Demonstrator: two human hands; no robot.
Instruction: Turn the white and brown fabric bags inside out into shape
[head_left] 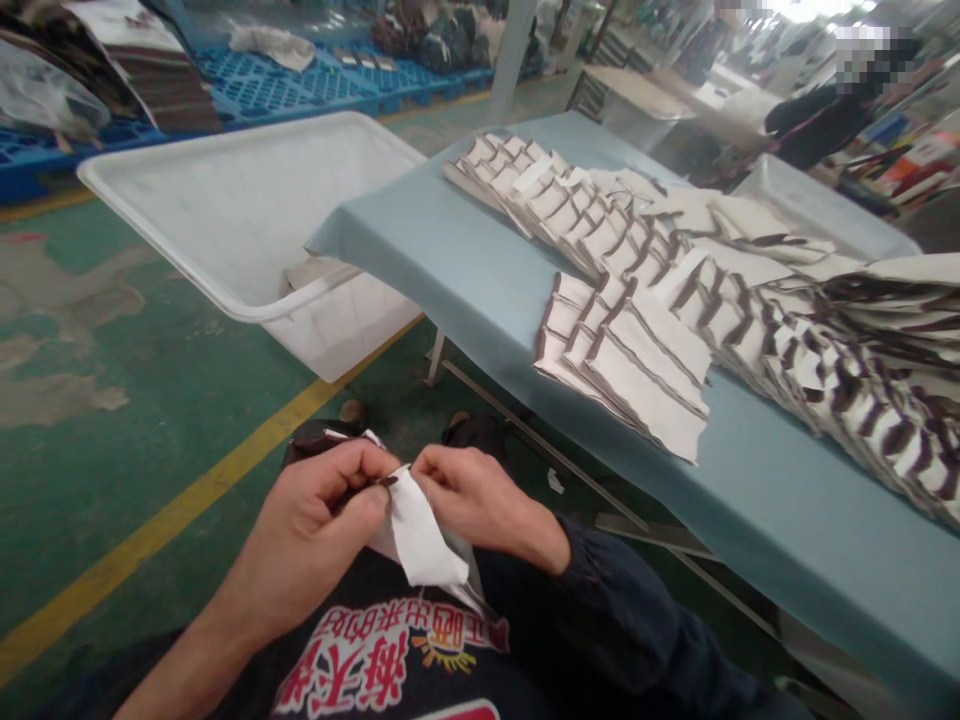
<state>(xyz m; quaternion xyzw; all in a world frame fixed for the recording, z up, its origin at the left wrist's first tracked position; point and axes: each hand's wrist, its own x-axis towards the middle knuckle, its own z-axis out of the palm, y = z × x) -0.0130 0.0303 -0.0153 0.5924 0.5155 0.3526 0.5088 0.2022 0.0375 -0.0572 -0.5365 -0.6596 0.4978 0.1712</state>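
Place: factory or workshop floor, apparently textile or sewn goods. Evidence: one green-painted floor [187,430], worn in patches, with yellow marking line [187,520]; one long bench [435,235], blue-grey top, metal underframe; overlapping rows of pale, dark-edged fabric pieces [592,220], stacked in quantity upon it; one white piece [424,545] between a worker's fingers [364,515]; one large white plastic tub [225,190] beside the bench; blue lattice pallets [225,75] bearing bundles and plastic-wrapped goods [45,95]; one upright post [514,60]; one further pale bin [825,205]; one other person [817,120] in dark clothing, amid cluttered surroundings, background blurred.
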